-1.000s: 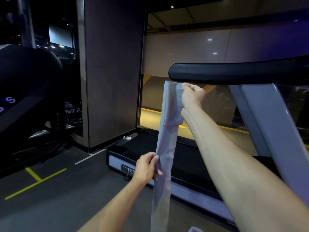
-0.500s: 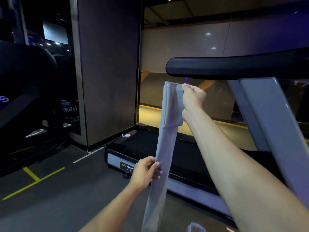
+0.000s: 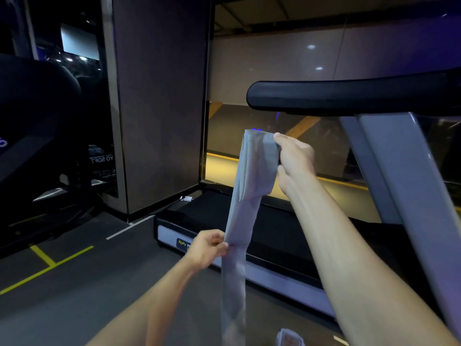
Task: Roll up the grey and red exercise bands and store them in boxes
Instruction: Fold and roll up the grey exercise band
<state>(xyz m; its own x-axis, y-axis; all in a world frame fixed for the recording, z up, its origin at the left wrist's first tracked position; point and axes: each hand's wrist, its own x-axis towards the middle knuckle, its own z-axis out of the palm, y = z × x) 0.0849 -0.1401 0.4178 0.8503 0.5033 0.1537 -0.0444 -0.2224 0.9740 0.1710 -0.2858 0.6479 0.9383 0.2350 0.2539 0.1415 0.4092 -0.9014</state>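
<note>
My right hand (image 3: 295,156) grips the grey band's (image 3: 243,216) folded top; my left hand (image 3: 208,248) pinches it lower. Behind: treadmill (image 3: 274,275), label partly reads "BODY ST"; mirrored "YO SOFT" sign (image 3: 101,159) left.

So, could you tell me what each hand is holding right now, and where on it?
Both hold the grey band. The right hand grips its folded top end; the left hand pinches its left edge lower down, with the rest hanging below.
</note>
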